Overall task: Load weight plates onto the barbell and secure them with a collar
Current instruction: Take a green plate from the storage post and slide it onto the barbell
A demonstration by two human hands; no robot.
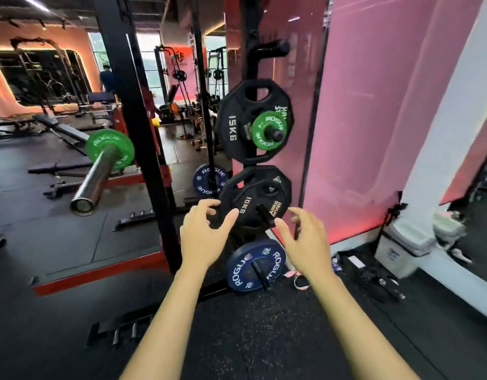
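Bare forearms reach forward; left hand [202, 234] and right hand [305, 237] spread, fingers loosely curved, holding nothing, either side of the black 10 kg plate [253, 204] on its rack peg. Whether fingertips touch the plate cannot be told. Blue 20 plate [254, 266] on the peg below, near the floor. Black 15 kg plate [236, 124] above, small green plate [267, 130] in front of it. Barbell [95, 179] at left, one green plate [112, 148] on its sleeve; far end cut off.

A gym: squat rack [132, 105], benches [58, 124], stored weight plates [236, 124]
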